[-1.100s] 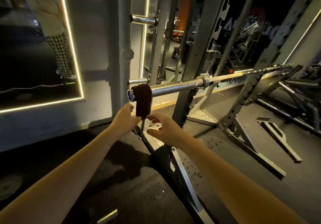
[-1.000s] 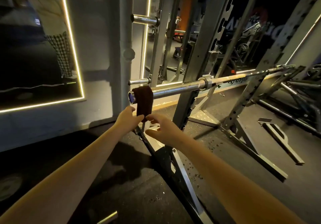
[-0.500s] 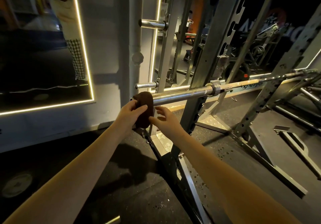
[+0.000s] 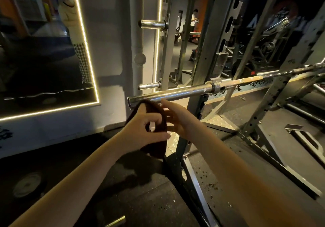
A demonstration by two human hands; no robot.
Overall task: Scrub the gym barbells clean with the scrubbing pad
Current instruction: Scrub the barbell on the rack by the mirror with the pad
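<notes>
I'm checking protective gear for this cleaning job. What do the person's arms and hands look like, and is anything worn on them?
Nothing worn shows. The left hand and right hand are bare, with no gloves and no rings visible. The left forearm and right forearm are uncovered as far as the picture's edge: no sleeve, watch or wristband in view.

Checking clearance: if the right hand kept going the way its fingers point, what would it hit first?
Probably the barbell: the right hand points its fingers up at the sleeve, close above the pad. Depth is unclear.
</notes>
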